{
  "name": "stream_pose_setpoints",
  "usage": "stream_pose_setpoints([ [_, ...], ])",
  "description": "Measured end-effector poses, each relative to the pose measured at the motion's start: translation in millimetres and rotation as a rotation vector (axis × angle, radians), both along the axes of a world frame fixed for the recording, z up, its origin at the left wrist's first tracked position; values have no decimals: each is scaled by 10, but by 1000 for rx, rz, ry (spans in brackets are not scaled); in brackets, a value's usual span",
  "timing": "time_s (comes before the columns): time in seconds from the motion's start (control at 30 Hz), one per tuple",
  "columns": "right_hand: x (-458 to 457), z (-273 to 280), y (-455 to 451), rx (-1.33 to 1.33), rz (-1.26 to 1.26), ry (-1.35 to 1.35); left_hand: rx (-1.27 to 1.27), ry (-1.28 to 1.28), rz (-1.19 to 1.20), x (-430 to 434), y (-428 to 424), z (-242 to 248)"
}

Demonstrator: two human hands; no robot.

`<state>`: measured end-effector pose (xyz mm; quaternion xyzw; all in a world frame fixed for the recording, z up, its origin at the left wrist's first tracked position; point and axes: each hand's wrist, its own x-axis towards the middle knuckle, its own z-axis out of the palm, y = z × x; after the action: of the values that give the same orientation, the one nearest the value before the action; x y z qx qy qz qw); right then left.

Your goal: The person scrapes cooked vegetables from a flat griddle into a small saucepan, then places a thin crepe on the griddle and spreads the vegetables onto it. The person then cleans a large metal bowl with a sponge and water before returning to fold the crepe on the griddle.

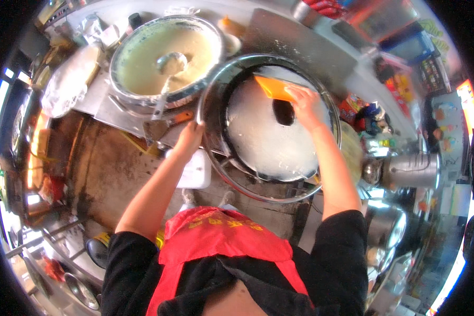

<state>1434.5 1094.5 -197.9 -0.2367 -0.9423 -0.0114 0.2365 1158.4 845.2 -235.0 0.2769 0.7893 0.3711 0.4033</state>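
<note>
My right hand grips an orange scraper over the far part of a round griddle. Pale, thin batter coats much of the griddle, with a dark patch bare beside the hand. A wide metal ring surrounds the griddle. My left hand is closed at the ring's left edge, by a metal handle end; what exactly it holds cannot be told. Left of the griddle, a large metal pot holds cream-coloured batter, and a ladle rests in it. A metal spatula with an orange handle lies near my left hand.
A plastic-covered round tray stands at the far left. Colourful packets and a metal cylinder are on the right. A white container is below my left hand, near my feet. A metal counter extends behind the griddle.
</note>
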Motion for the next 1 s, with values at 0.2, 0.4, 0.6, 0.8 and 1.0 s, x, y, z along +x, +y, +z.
stream_pose_setpoints([
  [0.2,511,143,-422,60,43,-137,66,3,23,1,-76,-355],
  [0.4,902,275,-918,13,25,-162,60,42,-32,-217,211,-342],
  [0.6,1195,337,-1270,89,-2,-177,52,37,-28,-208,228,-330],
  [0.8,1247,424,-1388,75,-179,-106,34,-264,37,459,-457,-616],
  [1.0,950,516,-1384,-6,-512,-36,157,-926,-224,1215,-1082,-422],
])
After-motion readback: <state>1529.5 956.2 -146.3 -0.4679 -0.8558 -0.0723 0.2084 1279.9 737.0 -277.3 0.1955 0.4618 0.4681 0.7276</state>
